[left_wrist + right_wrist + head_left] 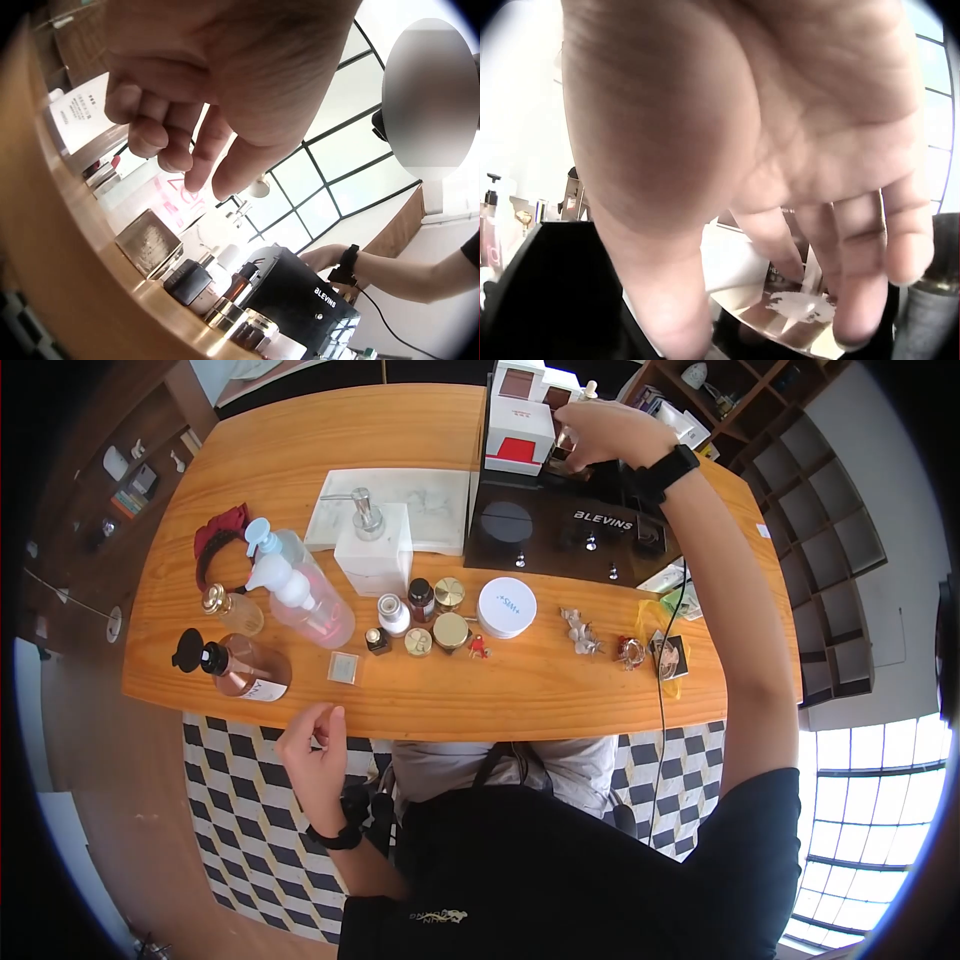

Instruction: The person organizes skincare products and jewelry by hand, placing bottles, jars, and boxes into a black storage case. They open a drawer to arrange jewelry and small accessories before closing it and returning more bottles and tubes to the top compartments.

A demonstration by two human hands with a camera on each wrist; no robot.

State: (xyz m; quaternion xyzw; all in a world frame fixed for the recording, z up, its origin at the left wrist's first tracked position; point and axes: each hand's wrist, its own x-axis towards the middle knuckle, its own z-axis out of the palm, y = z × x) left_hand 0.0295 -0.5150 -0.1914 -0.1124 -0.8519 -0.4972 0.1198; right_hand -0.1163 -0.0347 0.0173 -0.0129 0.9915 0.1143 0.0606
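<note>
My right hand (618, 435) reaches over the back of a glossy black case (540, 540) marked BLEVINS, beside a white box with a red panel (520, 432). In the right wrist view its thumb and fingers stand apart above a shiny surface with a white patch (802, 306); I cannot tell whether they touch it. A white dropper top (590, 390) shows just behind that hand. My left hand (318, 755) hangs loosely curled before the table's front edge, holding nothing. Nearest it are a small square compact (343, 668) and a brown pump bottle (250, 668).
On the wooden table (560, 705) stand a pink pump bottle (315, 605), a white soap dispenser (375, 550), several small jars and a round white tub (507, 607). A marbled tray (430, 500) lies behind. A black cable (661, 720) hangs over the right front edge.
</note>
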